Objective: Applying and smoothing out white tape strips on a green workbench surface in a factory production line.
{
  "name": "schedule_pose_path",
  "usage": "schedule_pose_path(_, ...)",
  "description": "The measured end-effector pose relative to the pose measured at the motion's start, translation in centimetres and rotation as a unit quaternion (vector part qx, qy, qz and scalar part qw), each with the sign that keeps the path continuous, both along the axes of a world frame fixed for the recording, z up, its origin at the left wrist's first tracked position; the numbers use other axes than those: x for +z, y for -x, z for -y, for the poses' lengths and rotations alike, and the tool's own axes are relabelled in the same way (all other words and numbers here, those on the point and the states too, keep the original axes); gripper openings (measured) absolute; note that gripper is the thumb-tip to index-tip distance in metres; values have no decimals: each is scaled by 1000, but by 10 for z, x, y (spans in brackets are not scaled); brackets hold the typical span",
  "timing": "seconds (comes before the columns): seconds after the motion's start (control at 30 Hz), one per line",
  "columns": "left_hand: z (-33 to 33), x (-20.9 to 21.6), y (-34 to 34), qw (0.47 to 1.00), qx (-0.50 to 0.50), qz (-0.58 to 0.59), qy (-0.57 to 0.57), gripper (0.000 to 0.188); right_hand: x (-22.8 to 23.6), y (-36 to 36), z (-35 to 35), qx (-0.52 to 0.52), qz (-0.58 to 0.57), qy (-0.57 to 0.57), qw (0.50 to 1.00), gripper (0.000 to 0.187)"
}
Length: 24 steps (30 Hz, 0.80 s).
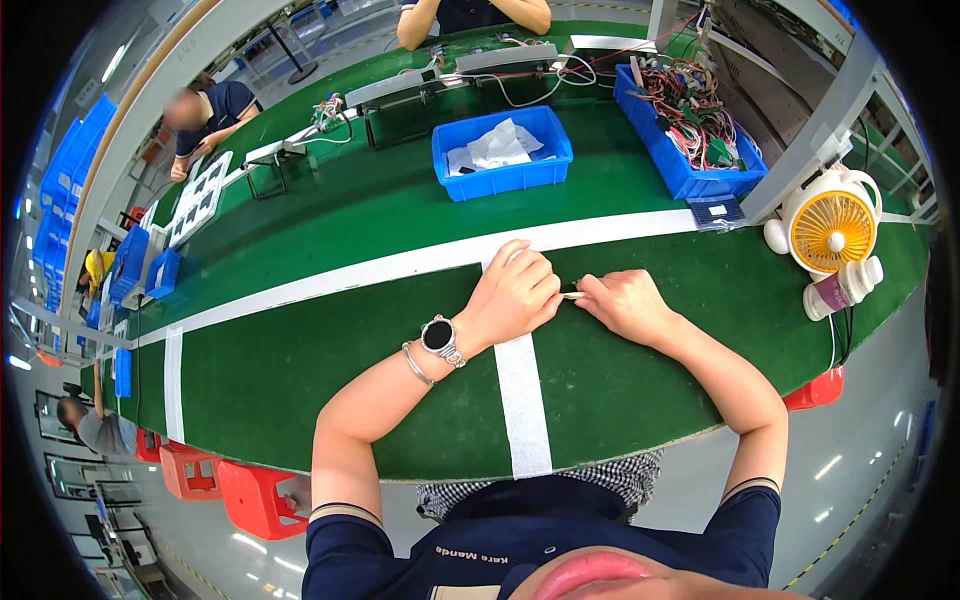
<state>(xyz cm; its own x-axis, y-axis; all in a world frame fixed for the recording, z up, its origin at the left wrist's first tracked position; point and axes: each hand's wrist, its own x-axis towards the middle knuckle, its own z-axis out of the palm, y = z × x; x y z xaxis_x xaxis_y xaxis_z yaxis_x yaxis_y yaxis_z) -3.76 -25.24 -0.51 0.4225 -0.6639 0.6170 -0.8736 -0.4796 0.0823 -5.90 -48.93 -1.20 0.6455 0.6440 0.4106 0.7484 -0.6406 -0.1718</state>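
My left hand [512, 292], with a watch [438, 336] and a bracelet [417, 364] at the wrist, is closed above the white tape strip [524, 410] on the green table. Its fingers curl inward, so what they may hold is hidden. Just to its right, my right hand [630, 305] is closed in a pinch. Between the two hands shows the end of a small, thin, whitish piece [573, 295], pinched by my right fingers. It is too small to tell its kind, and I cannot tell whether my left fingers grip it too.
A blue bin [502, 180] with white crumpled sheets stands ahead. Beyond it, a larger blue bin [690, 182] holds tangled wires and boards. At right are a yellow-and-white fan [834, 232] and a bottle [843, 289]. Other people sit at the far side and far left.
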Motion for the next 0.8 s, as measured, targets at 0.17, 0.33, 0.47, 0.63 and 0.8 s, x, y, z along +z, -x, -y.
schedule_pose_path(0.17,-1,-2,-1,1000,4,-3,1,16,0,-1,2,0,-10,0,1000,25)
schedule_pose_path(0.33,-2,-3,-3,1000,-2,-3,-8,16,4,0,1,7,-16,-4,1000,23)
schedule_pose_path(0.47,-5,-3,-2,1000,-3,-11,4,15,7,0,-2,7,-26,4,1000,23)
schedule_pose_path(0.63,-5,-4,-1,1000,-8,1,18,16,6,1,-1,-2,-29,17,999,24)
schedule_pose_path(0.8,-6,-3,0,1000,-7,2,19,19,6,1,-2,-2,-37,11,999,24)
